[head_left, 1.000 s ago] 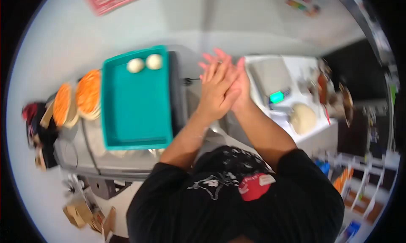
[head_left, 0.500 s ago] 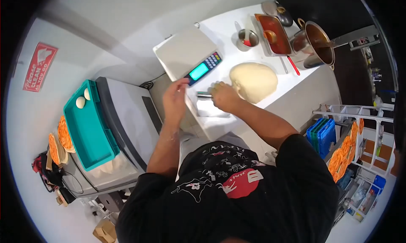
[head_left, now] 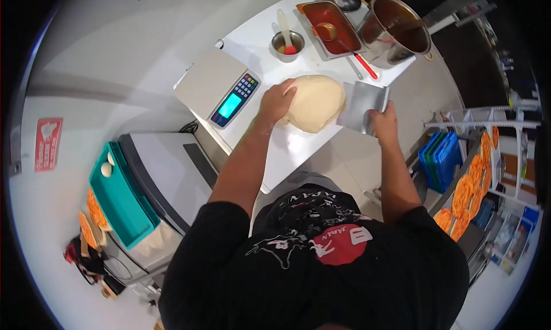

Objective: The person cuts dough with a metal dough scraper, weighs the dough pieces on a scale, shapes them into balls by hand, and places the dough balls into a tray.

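Metal dough scraper [head_left: 360, 105] in its wrapped fingers, the right hand [head_left: 385, 124] holds the blade just beside a large dough mound [head_left: 315, 103]; whether they touch, I cannot tell. The left hand [head_left: 277, 102] cups the opposite side, fingers unclosed. The mound sits on the white worktop [head_left: 291, 156], near a digital scale [head_left: 211, 83], with a steel bowl [head_left: 286, 58] and stockpot [head_left: 385, 53] beyond.

A pizza kitchen (dough [head_left: 314, 106], sauced bases [head_left: 462, 198], stockpot [head_left: 383, 50], digital scale [head_left: 213, 84]).
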`<action>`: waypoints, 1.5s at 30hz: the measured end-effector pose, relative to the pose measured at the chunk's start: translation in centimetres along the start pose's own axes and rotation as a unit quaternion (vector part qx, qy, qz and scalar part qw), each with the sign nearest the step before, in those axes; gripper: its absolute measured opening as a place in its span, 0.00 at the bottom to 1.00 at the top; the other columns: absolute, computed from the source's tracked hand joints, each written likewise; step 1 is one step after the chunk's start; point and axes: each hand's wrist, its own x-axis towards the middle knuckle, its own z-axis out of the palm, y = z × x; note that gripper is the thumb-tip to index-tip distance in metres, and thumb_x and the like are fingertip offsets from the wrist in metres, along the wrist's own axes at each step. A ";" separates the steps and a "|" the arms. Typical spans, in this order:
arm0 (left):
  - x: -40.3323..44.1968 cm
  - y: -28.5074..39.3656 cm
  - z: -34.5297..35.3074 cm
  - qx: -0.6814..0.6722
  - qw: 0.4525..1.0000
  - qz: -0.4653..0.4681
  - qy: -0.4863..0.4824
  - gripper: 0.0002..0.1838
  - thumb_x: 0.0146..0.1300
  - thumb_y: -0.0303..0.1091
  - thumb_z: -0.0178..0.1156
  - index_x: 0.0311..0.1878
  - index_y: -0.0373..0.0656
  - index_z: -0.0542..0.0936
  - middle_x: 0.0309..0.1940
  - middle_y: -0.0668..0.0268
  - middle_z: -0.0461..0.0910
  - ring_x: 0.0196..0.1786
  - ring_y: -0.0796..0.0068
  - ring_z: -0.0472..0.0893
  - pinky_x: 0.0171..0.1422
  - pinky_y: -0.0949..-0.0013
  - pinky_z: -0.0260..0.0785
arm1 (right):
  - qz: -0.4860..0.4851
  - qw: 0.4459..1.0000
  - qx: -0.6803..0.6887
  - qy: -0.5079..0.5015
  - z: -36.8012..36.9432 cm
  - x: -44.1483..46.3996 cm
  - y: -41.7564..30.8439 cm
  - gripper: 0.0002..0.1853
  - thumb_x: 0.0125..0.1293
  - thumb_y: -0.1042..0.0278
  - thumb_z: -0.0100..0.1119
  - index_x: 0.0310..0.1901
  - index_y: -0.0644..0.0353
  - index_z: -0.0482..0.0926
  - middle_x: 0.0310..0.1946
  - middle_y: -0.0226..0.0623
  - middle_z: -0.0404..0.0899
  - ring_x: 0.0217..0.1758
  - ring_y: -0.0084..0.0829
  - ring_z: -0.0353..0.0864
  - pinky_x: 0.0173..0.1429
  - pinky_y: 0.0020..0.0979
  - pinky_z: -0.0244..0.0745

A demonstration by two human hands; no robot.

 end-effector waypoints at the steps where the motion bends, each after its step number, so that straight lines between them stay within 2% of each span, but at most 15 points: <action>1: -0.6 0.9 -0.5 0.085 0.996 -0.034 -0.023 0.24 0.73 0.42 0.63 0.65 0.38 0.80 0.55 0.51 0.86 0.59 0.62 0.85 0.65 0.67 0.74 | 0.048 0.997 0.052 0.010 -0.8 0.3 1.5 0.20 0.60 0.72 0.64 0.55 0.66 0.75 0.41 0.48 0.83 0.43 0.35 0.84 0.50 0.36 0.79; 3: -1.4 0.1 -0.9 0.043 0.999 0.001 -0.012 0.23 0.72 0.42 0.64 0.64 0.38 0.81 0.53 0.49 0.86 0.58 0.59 0.85 0.64 0.65 0.75 | 0.087 0.991 0.102 0.023 -0.8 0.4 0.3 0.20 0.60 0.72 0.63 0.55 0.66 0.75 0.41 0.49 0.83 0.42 0.36 0.84 0.49 0.35 0.78; 7: -6.8 -3.1 -0.9 -0.051 0.998 0.034 0.009 0.21 0.70 0.41 0.66 0.59 0.36 0.84 0.48 0.47 0.87 0.53 0.51 0.86 0.60 0.60 0.77 | -0.063 0.996 -0.038 -0.054 4.7 -6.3 -10.0 0.22 0.61 0.74 0.61 0.57 0.65 0.73 0.38 0.55 0.84 0.39 0.46 0.86 0.47 0.42 0.80; 9: -7.9 -3.6 -1.1 -0.063 0.997 0.029 0.025 0.20 0.69 0.40 0.66 0.56 0.35 0.85 0.45 0.47 0.88 0.50 0.47 0.86 0.58 0.57 0.78 | -0.158 0.958 -0.228 -0.070 8.6 -8.3 -12.5 0.25 0.60 0.73 0.61 0.59 0.63 0.69 0.36 0.57 0.85 0.37 0.57 0.86 0.44 0.52 0.80; 14: -8.1 -5.1 -2.5 -0.001 0.997 0.067 0.032 0.18 0.68 0.35 0.66 0.57 0.35 0.84 0.46 0.47 0.87 0.51 0.42 0.84 0.59 0.53 0.76 | -0.148 0.935 -0.311 -0.079 15.1 -9.5 -13.7 0.26 0.59 0.72 0.62 0.59 0.61 0.68 0.35 0.57 0.85 0.37 0.61 0.85 0.43 0.57 0.78; 17: -7.9 -6.2 -2.3 0.038 0.970 0.174 0.164 0.18 0.66 0.30 0.66 0.57 0.34 0.82 0.50 0.45 0.85 0.54 0.40 0.82 0.61 0.52 0.75 | -0.165 0.930 -0.326 -0.047 18.9 -10.1 -13.6 0.24 0.60 0.71 0.61 0.58 0.60 0.69 0.35 0.56 0.85 0.39 0.60 0.86 0.44 0.55 0.79; 22: -7.4 -6.7 -2.2 0.011 0.989 0.112 0.091 0.18 0.63 0.28 0.66 0.56 0.33 0.80 0.53 0.45 0.82 0.57 0.40 0.80 0.63 0.51 0.73 | -0.156 0.917 -0.356 -0.089 21.2 -6.5 -15.4 0.22 0.61 0.71 0.60 0.57 0.60 0.69 0.35 0.56 0.85 0.40 0.61 0.86 0.44 0.55 0.80; 25: -8.2 -7.1 -3.1 -0.024 0.982 0.178 0.056 0.23 0.58 0.32 0.73 0.54 0.33 0.79 0.52 0.46 0.82 0.56 0.41 0.80 0.61 0.51 0.74 | -0.207 0.900 -0.349 -0.159 18.4 -4.7 -13.3 0.20 0.62 0.71 0.58 0.56 0.61 0.69 0.35 0.56 0.85 0.40 0.57 0.87 0.45 0.53 0.81; 29: -11.2 -5.4 -4.4 -0.001 0.973 0.216 0.076 0.32 0.49 0.35 0.79 0.56 0.36 0.77 0.51 0.50 0.82 0.57 0.45 0.78 0.62 0.50 0.73 | -0.151 0.919 -0.338 -0.136 16.8 -9.6 -12.3 0.20 0.61 0.71 0.60 0.55 0.60 0.69 0.35 0.55 0.85 0.43 0.58 0.86 0.47 0.54 0.80; 33: -10.5 -7.0 -2.7 0.004 0.987 0.150 0.062 0.42 0.41 0.37 0.85 0.60 0.38 0.74 0.50 0.50 0.83 0.53 0.48 0.83 0.58 0.54 0.77 | -0.115 0.945 -0.296 -0.072 18.5 -9.8 -11.4 0.24 0.61 0.71 0.62 0.59 0.61 0.70 0.38 0.59 0.85 0.45 0.61 0.85 0.50 0.52 0.80; 34: -10.7 -6.6 -3.3 0.006 0.986 0.153 0.062 0.42 0.41 0.37 0.85 0.60 0.38 0.74 0.50 0.50 0.83 0.53 0.48 0.83 0.58 0.54 0.77 | -0.115 0.946 -0.294 -0.069 18.2 -10.1 -11.2 0.24 0.61 0.71 0.62 0.59 0.61 0.70 0.38 0.59 0.85 0.45 0.61 0.85 0.50 0.52 0.80; 37: -11.0 -5.1 -7.0 -0.104 0.994 -0.002 0.013 0.40 0.46 0.33 0.84 0.62 0.38 0.73 0.51 0.52 0.84 0.52 0.60 0.86 0.55 0.63 0.79 | -0.078 0.991 -0.108 -0.015 16.2 -10.3 -10.6 0.26 0.62 0.70 0.64 0.62 0.63 0.71 0.42 0.58 0.85 0.48 0.56 0.86 0.55 0.47 0.80; 41: -10.0 -2.6 -12.6 -0.270 0.956 0.016 0.112 0.32 0.54 0.28 0.80 0.60 0.37 0.74 0.49 0.55 0.84 0.47 0.65 0.87 0.51 0.66 0.81 | -0.060 0.997 -0.005 0.048 14.0 -11.1 -10.0 0.25 0.62 0.70 0.65 0.60 0.63 0.72 0.45 0.60 0.84 0.50 0.59 0.85 0.54 0.48 0.79; 43: -6.9 -5.4 -14.6 -0.205 0.959 0.086 0.178 0.29 0.60 0.21 0.74 0.63 0.36 0.72 0.48 0.56 0.84 0.48 0.71 0.86 0.51 0.70 0.80 | -0.054 0.998 0.001 0.035 13.6 -11.0 -10.9 0.25 0.62 0.70 0.65 0.60 0.63 0.72 0.46 0.60 0.84 0.51 0.58 0.85 0.55 0.47 0.79; 45: -6.6 -0.6 -20.3 -0.303 0.935 0.030 0.180 0.31 0.60 0.22 0.74 0.65 0.34 0.71 0.49 0.57 0.84 0.48 0.70 0.86 0.52 0.70 0.80 | -0.037 0.999 -0.003 0.021 12.7 -10.8 -11.5 0.25 0.62 0.69 0.66 0.60 0.63 0.71 0.48 0.59 0.84 0.53 0.56 0.85 0.57 0.45 0.78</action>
